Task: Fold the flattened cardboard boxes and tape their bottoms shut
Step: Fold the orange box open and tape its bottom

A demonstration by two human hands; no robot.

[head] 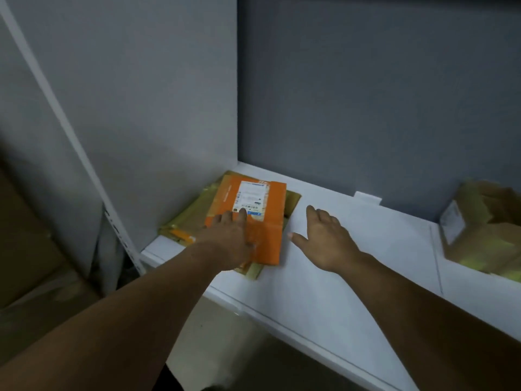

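A stack of flattened cardboard boxes [197, 210] lies in the back left corner of the white table [352, 263]. The top one is an orange flattened box [267, 238] with a white shipping label. My left hand [228, 238] lies on this orange box with fingers stretched forward, the fingertips touching the label. My right hand [324, 238] hovers just right of the stack, fingers straight and spread, holding nothing.
An erected brown cardboard box [479, 230] stands on the table at the far right, blurred. Grey partition walls [366, 94] close the table at the back and left. Large brown cartons [31, 249] sit on the floor at the left.
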